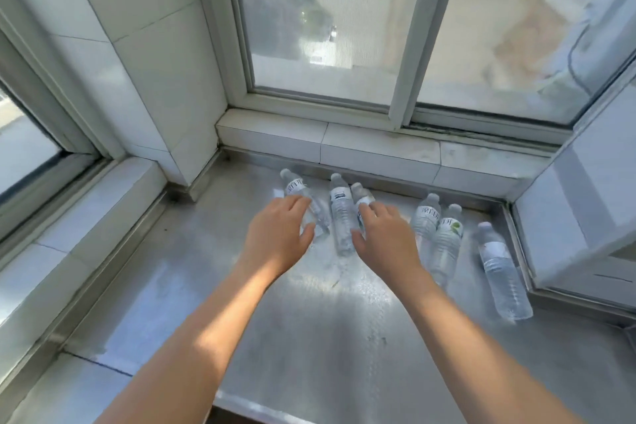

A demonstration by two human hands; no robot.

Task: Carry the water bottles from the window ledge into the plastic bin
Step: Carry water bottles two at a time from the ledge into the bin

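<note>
Bottles, six, stand on the window ledge below the window. Left hand and right hand are both released, reaching. Suggest wrapping one bottle and its neighbour mid-body, lifting straight. Bin not visible.

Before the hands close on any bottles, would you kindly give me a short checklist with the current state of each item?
1. Bottles on the ledge: six stand there, ok.
2. Left hand free to grasp: fingers spread, holding nothing, over the leftmost bottle, ok.
3. Right hand free to grasp: fingers spread, holding nothing, over the third bottle, ok.
4. Middle bottle between the hands safe from a knock: it stands very close to both hands, not ok.
5. Three bottles on the right clear of the hands: the far right bottle stands apart, ok.
6. Plastic bin ready: not in view, cannot tell.
</note>
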